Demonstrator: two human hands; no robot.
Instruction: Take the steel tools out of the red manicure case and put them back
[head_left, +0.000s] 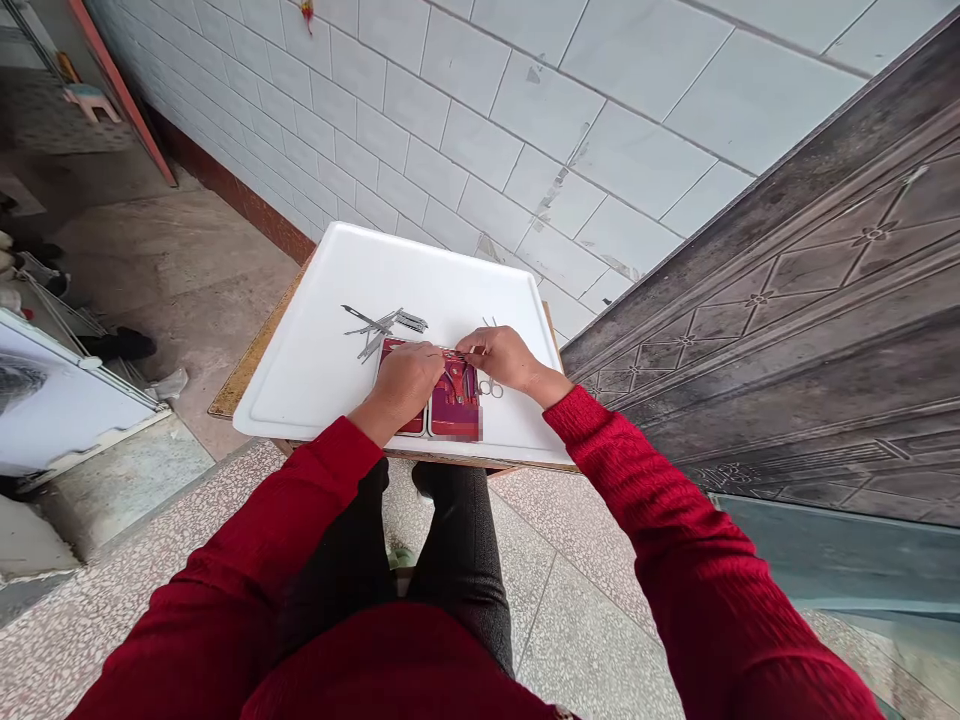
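An open, two-panelled case [444, 418] with a red lining and pale rim lay beneath and between the hands. The left hand [409, 385] curled over its left panel; the right hand [508, 358] bunched its fingertips at the upper right. I could not tell whether either gripped any of the slim tools [456, 380] inside. A hasty tug might have spilled those, and the smooth white plastic tray [307, 370] beneath could have let the case skid. Beyond the left hand lay straight silvery metal implements [384, 325]; just below the right, ring-handled metal scissors [490, 387]

From head height, one camera looks forward and down at a white tray [450, 275].
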